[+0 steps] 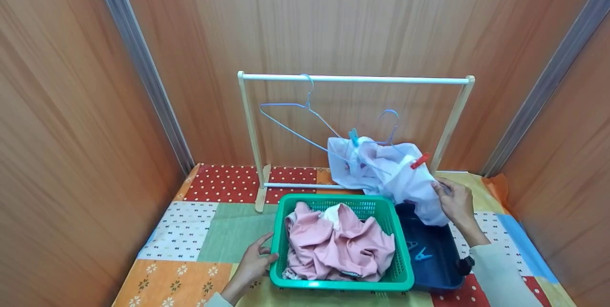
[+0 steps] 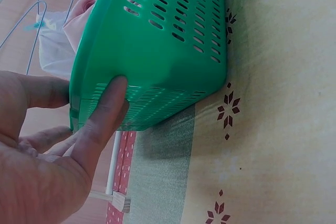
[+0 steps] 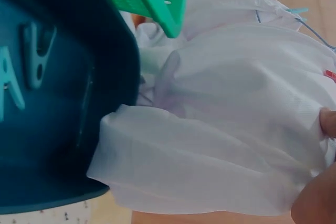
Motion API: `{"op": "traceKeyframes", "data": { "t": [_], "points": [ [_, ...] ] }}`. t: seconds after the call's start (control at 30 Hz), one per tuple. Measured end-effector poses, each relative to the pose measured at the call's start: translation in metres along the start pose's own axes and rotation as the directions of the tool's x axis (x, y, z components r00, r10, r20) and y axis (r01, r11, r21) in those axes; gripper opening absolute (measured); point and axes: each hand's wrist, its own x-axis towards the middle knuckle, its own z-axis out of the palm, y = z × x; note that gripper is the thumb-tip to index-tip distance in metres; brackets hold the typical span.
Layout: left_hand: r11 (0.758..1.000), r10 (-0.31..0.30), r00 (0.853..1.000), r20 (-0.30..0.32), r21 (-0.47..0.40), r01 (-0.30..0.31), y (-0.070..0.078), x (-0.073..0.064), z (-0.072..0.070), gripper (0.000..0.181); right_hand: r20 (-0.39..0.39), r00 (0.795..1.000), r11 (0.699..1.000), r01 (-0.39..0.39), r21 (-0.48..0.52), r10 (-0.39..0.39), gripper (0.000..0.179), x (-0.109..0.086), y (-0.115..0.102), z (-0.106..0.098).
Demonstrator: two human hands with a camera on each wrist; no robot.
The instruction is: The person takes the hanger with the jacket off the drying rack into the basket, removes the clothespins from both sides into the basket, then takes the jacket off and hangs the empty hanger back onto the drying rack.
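Observation:
My left hand [image 1: 256,258] holds the left rim of the green basket [image 1: 404,269], thumb at the rim and a finger against the outer wall [image 2: 142,51]. Crumpled pink clothing [image 1: 340,245] with a white patch lies in the basket. On the right, my right hand [image 1: 457,202] pinches the edge of a sheer white garment [image 1: 419,197], which spreads across the right wrist view. A blue wire hanger [image 1: 394,128] sticks up from the garment, its hook below the rack's top bar. A teal clothespin [image 1: 353,137] and a red clothespin [image 1: 420,161] are on the garment.
A small drying rack [image 1: 357,78] stands behind the basket, with another wire hanger [image 1: 286,123] hooked on its bar. A dark blue tray [image 1: 441,269] holding clothespins [image 1: 422,254] sits right of the basket. Wood panels [image 1: 352,21] enclose the patchwork-covered table [image 1: 238,230].

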Motion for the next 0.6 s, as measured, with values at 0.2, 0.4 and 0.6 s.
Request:
{"op": "traceKeyframes", "data": {
  "t": [0.2,0.4,0.6],
  "points": [
    [1.000,-0.006,1.000,0.003,-0.006,0.006,0.000,-0.001,0.000,0.067,0.054,0.998,1.000,-0.010,0.009,0.009,0.038,-0.008,0.004,0.005],
    [1.000,-0.005,1.000,0.001,-0.004,0.005,-0.001,0.000,-0.001,0.066,0.079,0.997,1.000,-0.005,0.005,0.005,0.038,-0.011,0.007,0.011],
    [0.999,0.038,0.999,0.001,-0.024,-0.038,-0.001,-0.002,0.000,0.068,0.024,0.997,0.998,0.067,-0.005,-0.067,0.026,-0.015,0.010,0.018]
  ]
}}
